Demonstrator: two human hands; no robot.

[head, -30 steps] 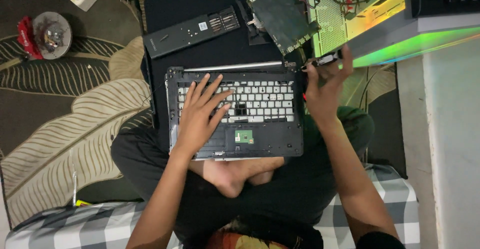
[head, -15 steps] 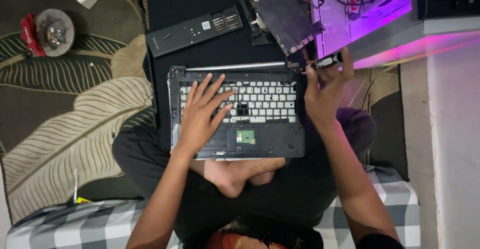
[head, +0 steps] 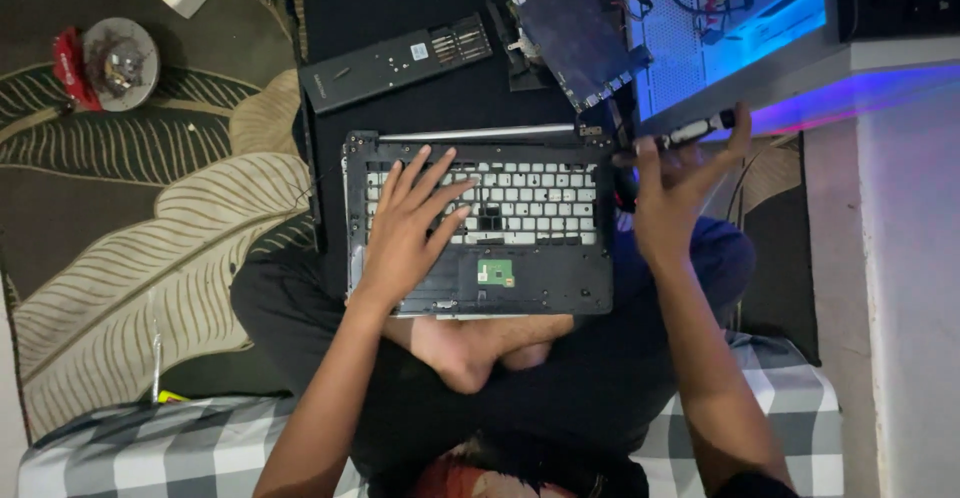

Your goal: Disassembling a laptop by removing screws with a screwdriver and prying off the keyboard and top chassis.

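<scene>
Head view: our left hand (head: 405,228) flat, open on laptop base (head: 480,223); right hand (head: 675,193) fingers pinch screwdriver (head: 690,130); slip could scratch keyboard.

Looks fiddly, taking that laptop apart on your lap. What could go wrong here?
The laptop shell rests on crossed legs, steadied only by the left hand lying flat on it, so it might tip or slide. The right hand holds a slim screwdriver at the shell's top right corner; a slip could scratch the frame. The loose circuit board lies close behind the shell and could get knocked.
</scene>
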